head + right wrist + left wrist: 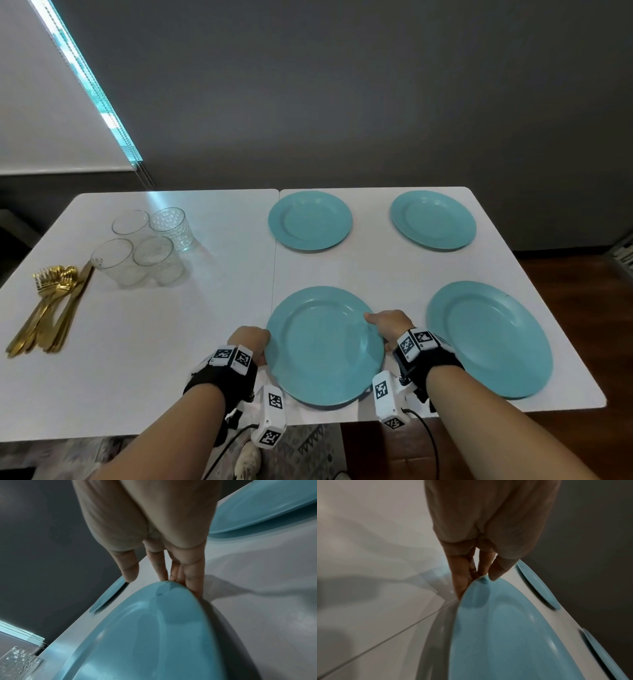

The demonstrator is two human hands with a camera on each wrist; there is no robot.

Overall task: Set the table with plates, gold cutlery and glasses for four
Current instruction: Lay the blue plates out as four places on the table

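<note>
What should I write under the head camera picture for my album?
Two hands, left hand and right hand, hold the near-left blue plate by its rim, beside three more; glasses and gold cutlery wait.

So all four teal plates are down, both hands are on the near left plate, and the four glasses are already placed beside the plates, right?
Not the glasses: the head view shows all four bunched on the left half of the table, near the gold cutlery. The rest holds: left hand and right hand on the near left plate.

No readable text, labels or numbers anywhere.
</note>
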